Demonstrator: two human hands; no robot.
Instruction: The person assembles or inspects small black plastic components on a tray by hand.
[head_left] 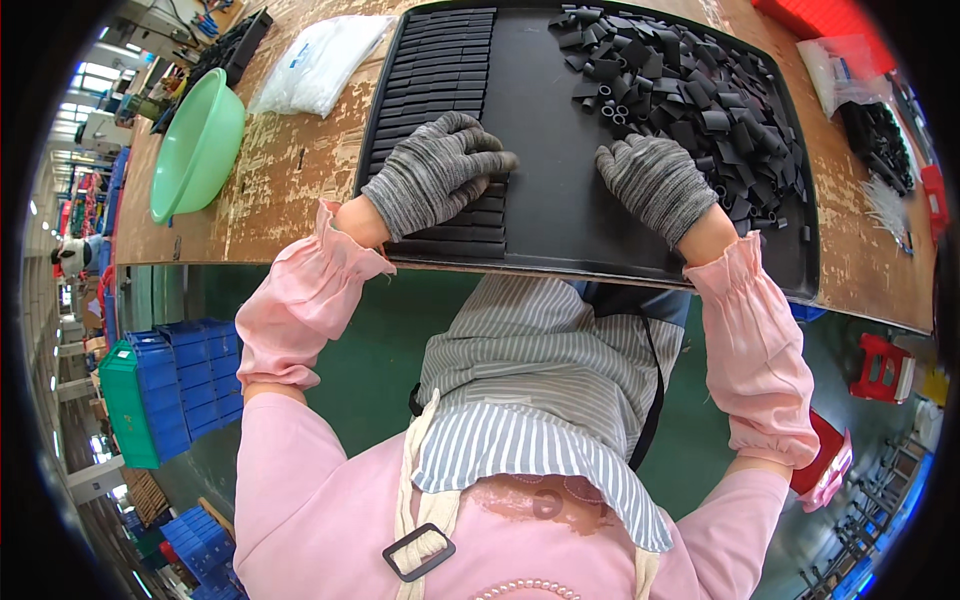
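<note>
Both hands wear grey knitted gloves. My left hand (432, 175) lies over the rows of black tube pieces (440, 75) lined up along the left side of a large black tray (545, 120). Its fingers stretch rightward past the row's inner edge, a little apart from the thumb, and I see nothing held in them. My right hand (657, 187) is at the near left edge of a heap of loose short black tubes (700, 85). Its fingers are curled inward and pressed together. Whatever they may hold is hidden.
The tray lies on a worn wooden table (270, 190). Left of it are a green basin (205, 145) and a clear plastic bag (325, 62). To the right stand a black bin of parts (875, 140) and a red crate (835, 25). Blue crates (185, 380) are stacked below left.
</note>
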